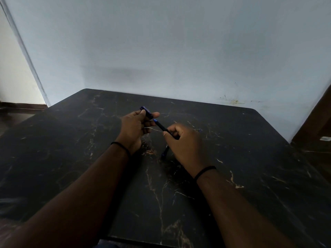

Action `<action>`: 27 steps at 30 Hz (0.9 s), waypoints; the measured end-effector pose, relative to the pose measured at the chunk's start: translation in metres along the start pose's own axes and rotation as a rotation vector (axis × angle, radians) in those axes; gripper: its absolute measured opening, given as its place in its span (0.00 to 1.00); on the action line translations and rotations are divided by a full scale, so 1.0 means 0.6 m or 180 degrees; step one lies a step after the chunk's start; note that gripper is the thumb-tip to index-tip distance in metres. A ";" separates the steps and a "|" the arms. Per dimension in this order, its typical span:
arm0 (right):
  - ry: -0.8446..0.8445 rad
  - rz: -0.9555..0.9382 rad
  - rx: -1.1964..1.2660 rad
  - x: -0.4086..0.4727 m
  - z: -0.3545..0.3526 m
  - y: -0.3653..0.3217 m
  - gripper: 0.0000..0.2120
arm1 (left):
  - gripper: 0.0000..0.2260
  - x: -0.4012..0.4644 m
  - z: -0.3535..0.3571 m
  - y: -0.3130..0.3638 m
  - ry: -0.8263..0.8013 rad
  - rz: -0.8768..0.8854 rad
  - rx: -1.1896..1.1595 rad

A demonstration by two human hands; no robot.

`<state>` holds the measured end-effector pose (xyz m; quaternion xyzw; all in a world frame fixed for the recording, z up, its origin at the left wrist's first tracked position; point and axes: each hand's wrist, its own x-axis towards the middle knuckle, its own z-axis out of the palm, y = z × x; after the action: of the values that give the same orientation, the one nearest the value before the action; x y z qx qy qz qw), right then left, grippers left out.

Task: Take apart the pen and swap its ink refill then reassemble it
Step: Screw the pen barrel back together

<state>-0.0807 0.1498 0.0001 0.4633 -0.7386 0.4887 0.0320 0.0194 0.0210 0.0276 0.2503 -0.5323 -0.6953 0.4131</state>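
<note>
a: start at the fingers. what are they doing?

b: the left hand [136,126] has its fingers [143,112] and thumb curled round the blue end of the pen [154,120], up at the far tip. the right hand [182,140] has its fingers curled round the black end, nearer the body. both grips are closed on the pen, one at each end.

a: and the pen itself?

b: held in the air above the surface [89,158], slanting from upper left down to the right, between the two hands. a short stretch of black barrel shows between them, with a thin blue band close to the left hand.

a: is it apart yet?

b: it reads as one line. i can't tell whether the blue end has loosened from the barrel; the join is small and dim.

a: anything else lying about?

b: a second dark pen-like piece [165,153] with a blue end lies on the surface just under the right hand. a small blue thing [200,130] peeks out past the right knuckles, too small to name.

a: so how far along?

b: early, i'd judge. the hands look set to pull or twist the ends apart. no refill is in sight, so the swap and the reassembly are both left.
</note>
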 end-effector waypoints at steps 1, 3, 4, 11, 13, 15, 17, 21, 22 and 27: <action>0.0004 -0.0005 -0.0001 0.000 0.000 0.000 0.07 | 0.09 -0.001 0.001 0.000 -0.0047 0.0003 0.0033; 0.0018 -0.0014 -0.0018 0.000 -0.001 -0.001 0.08 | 0.08 -0.003 0.003 0.000 -0.0166 0.0003 0.0100; 0.0027 -0.0016 -0.0034 -0.001 -0.002 -0.001 0.08 | 0.07 -0.005 0.005 0.000 -0.0227 0.0011 0.0123; 0.0134 -0.0028 -0.0153 0.000 0.000 -0.001 0.10 | 0.11 -0.010 0.011 -0.003 -0.0308 0.0141 0.0322; 0.0105 -0.0022 -0.0150 0.000 0.002 -0.002 0.09 | 0.12 -0.009 0.013 -0.008 -0.0172 0.0170 0.0390; 0.0099 -0.0009 -0.0161 -0.001 0.004 -0.003 0.10 | 0.12 -0.010 0.015 -0.013 -0.0060 0.0193 0.0427; 0.0093 0.0017 -0.0125 -0.003 0.005 -0.005 0.11 | 0.10 -0.009 0.015 -0.015 -0.0005 0.0192 0.0373; 0.0045 0.0082 -0.0095 -0.004 0.004 -0.007 0.09 | 0.09 -0.008 0.015 -0.014 -0.0001 0.0120 0.0347; 0.0051 0.0093 -0.0091 -0.005 0.003 -0.007 0.09 | 0.08 -0.008 0.015 -0.014 -0.0015 0.0090 0.0367; 0.0076 0.0160 -0.0062 -0.011 0.000 -0.018 0.08 | 0.07 -0.010 0.017 -0.016 -0.0056 0.0034 0.0439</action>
<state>-0.0691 0.1533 0.0044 0.4384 -0.7543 0.4877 0.0330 0.0115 0.0322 0.0214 0.2692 -0.5838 -0.6570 0.3938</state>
